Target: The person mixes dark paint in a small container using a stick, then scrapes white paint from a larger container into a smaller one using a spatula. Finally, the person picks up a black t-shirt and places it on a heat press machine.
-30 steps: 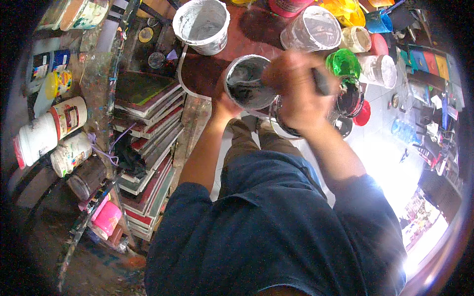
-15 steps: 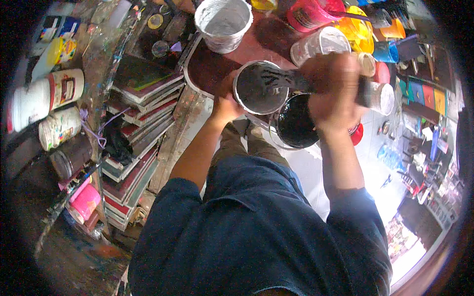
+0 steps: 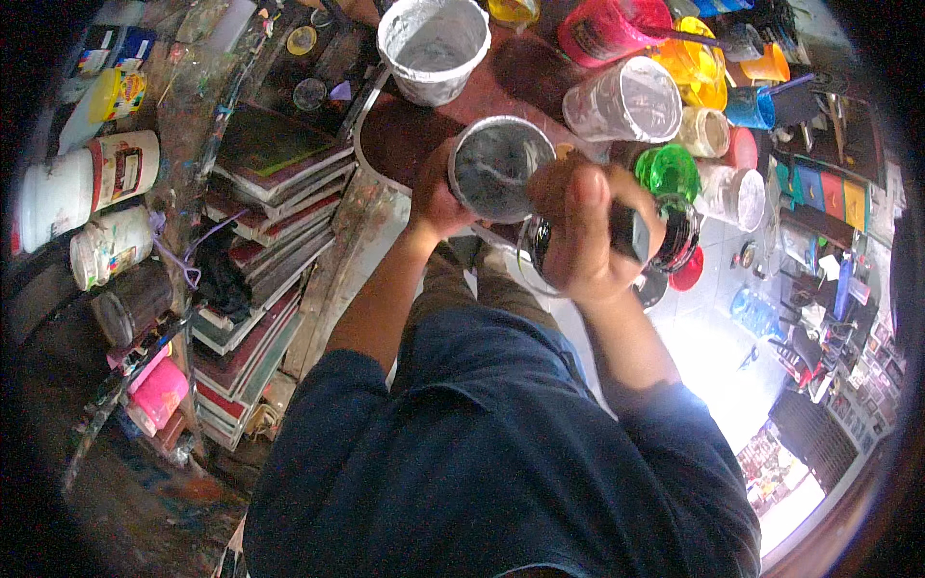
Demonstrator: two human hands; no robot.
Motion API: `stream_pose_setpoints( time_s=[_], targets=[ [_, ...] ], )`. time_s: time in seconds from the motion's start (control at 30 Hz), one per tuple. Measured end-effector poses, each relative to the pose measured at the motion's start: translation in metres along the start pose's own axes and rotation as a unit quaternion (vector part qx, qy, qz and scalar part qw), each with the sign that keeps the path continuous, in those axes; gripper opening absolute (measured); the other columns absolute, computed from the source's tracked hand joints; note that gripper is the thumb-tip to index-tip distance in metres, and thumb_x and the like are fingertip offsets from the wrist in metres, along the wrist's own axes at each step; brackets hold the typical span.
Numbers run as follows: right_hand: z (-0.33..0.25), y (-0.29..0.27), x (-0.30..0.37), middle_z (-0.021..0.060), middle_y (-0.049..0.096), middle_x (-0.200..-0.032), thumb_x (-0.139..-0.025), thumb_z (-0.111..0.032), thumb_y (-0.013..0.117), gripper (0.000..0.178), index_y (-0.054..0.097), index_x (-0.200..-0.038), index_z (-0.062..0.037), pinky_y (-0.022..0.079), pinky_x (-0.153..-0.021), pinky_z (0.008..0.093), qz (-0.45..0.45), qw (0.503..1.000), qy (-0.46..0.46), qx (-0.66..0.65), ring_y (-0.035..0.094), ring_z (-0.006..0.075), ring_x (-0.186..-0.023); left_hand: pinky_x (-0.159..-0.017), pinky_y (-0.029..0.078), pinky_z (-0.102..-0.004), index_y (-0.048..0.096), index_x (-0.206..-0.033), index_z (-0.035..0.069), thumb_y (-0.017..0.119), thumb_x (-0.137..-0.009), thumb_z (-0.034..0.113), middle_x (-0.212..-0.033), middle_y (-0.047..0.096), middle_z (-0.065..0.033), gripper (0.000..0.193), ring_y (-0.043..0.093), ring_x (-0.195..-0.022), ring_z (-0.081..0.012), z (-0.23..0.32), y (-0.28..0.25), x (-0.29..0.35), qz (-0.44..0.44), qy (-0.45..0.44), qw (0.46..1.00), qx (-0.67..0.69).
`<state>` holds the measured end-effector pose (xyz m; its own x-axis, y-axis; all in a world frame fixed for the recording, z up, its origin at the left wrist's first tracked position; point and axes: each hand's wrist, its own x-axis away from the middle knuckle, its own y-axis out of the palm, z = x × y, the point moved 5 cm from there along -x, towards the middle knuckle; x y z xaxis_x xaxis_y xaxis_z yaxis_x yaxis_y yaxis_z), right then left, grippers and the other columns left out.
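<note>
Dark red table top (image 3: 511, 96) spread ahead of me, its rounded left corner near a stack of frames (image 3: 279, 207). At its near edge I had the cup (image 3: 496, 173), mouth toward me, grey inside with a paler streak. My left hand (image 3: 439, 202) was wrapped around its left side. My right hand (image 3: 586, 231) was a fist around a tool (image 3: 632, 235), by the cup's right rim. Half a second earlier a dark blade had shown across the mouth; now the handle's butt faced up and the blade was hidden, so I could not tell whether it touched the cup. My fist had also come in over the black tub (image 3: 537, 252), covering most of it. I judged the stroke over the cup unfinished. Farther out, a white bucket (image 3: 434, 82) stood toward the table's left edge, a grey tub (image 3: 612, 101) toward its right.
</note>
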<state>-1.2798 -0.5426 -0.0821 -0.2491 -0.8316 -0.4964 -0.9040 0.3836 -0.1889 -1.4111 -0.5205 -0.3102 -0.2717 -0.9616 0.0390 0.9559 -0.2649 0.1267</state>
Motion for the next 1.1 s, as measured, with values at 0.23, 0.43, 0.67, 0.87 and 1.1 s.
stream_pose_setpoints(
  time_s=[0.23, 0.43, 0.67, 0.87, 1.1],
  targets=[
    [0.01, 0.0, -0.017, 0.003, 0.049, -0.051, -0.084, -0.012, 0.06, 0.027, 0.052, -0.059, -0.0034, 0.032, -0.041, 0.0252, -0.006, 0.999, 0.025, -0.023, 0.042, 0.0105, -0.042, -0.086, 0.044, -0.036, 0.049, -0.115, 0.006, 0.081, -0.056, 0.015, -0.108, 0.056, -0.0121, 0.068, 0.055, -0.1, -0.0264, -0.004, 0.001, -0.002, -0.002, -0.036, 0.998, 0.053],
    [0.005, -0.013, -0.024, 0.0087, 0.054, -0.059, -0.09, -0.012, 0.047, 0.029, 0.05, -0.064, 0.0013, 0.038, -0.045, 0.0269, -0.033, 0.996, 0.056, -0.053, 0.047, 0.0137, -0.048, -0.087, 0.044, -0.0359, 0.048, -0.117, 0.006, 0.081, -0.057, 0.017, -0.11, 0.056, -0.0117, 0.07, 0.054, -0.103, -0.0248, 0.006, 0.011, -0.003, -0.012, -0.136, 0.967, 0.213],
    [-0.004, -0.014, -0.03, 0.0084, 0.056, -0.06, -0.091, -0.013, 0.046, 0.03, 0.053, -0.066, 0.0014, 0.039, -0.047, 0.0248, 0.006, 0.985, 0.166, -0.037, 0.049, 0.0122, -0.049, -0.092, 0.042, -0.0373, 0.041, -0.125, 0.004, 0.083, -0.055, 0.018, -0.122, 0.05, -0.0145, 0.082, 0.049, -0.113, -0.0243, 0.018, 0.003, 0.0, -0.036, -0.029, 0.997, 0.067],
    [0.015, -0.011, -0.018, 0.0049, 0.044, -0.048, -0.084, -0.014, 0.059, 0.033, 0.048, -0.056, -0.0031, 0.032, -0.04, 0.0291, 0.071, 0.976, 0.161, -0.125, 0.037, 0.0126, -0.041, -0.092, 0.041, -0.0345, 0.039, -0.127, 0.006, 0.071, -0.072, 0.007, -0.119, 0.052, -0.0092, 0.063, 0.05, -0.107, -0.0206, 0.005, 0.002, 0.003, -0.075, 0.009, 0.995, -0.062],
    [0.003, -0.02, -0.019, 0.0049, 0.045, -0.048, -0.086, -0.019, 0.058, 0.033, 0.051, -0.057, -0.003, 0.033, -0.041, 0.0284, 0.035, 0.995, 0.051, -0.081, 0.04, 0.0122, -0.041, -0.094, 0.041, -0.0343, 0.042, -0.126, 0.005, 0.08, -0.056, 0.003, -0.122, 0.052, -0.0111, 0.079, 0.051, -0.109, -0.0218, 0.034, 0.006, 0.0, -0.085, 0.087, 0.979, -0.164]
  ],
)
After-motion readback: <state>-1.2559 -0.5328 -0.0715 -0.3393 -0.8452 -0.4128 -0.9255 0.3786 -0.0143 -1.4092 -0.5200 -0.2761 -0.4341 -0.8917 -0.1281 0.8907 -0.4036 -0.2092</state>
